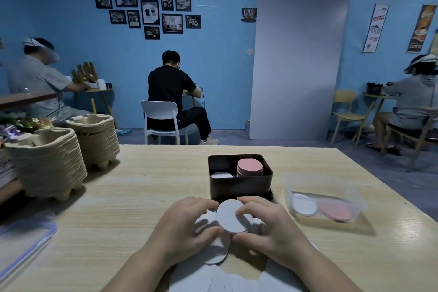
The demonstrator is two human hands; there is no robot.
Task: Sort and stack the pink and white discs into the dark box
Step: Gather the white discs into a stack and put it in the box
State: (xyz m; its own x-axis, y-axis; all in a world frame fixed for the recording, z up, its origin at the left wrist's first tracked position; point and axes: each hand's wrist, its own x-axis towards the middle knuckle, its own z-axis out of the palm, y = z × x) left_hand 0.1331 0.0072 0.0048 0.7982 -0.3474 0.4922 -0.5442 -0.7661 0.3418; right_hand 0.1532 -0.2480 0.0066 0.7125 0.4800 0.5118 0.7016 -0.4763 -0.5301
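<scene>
grip: my left hand (pixel 187 223) and right hand (pixel 267 223) pinch white stack (pixel 231 217) by rim | place: near edge of table (pixel 142 185) | feel: likely light, thin, slippery

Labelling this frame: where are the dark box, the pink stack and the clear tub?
dark box (pixel 239 187), head view, front wall.
pink stack (pixel 250 164), head view, top disc.
clear tub (pixel 354 191), head view, right rim.

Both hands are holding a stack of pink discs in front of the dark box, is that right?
No: the head view shows the stack is white, not pink. The left hand and right hand hold it in front of the dark box.
</scene>
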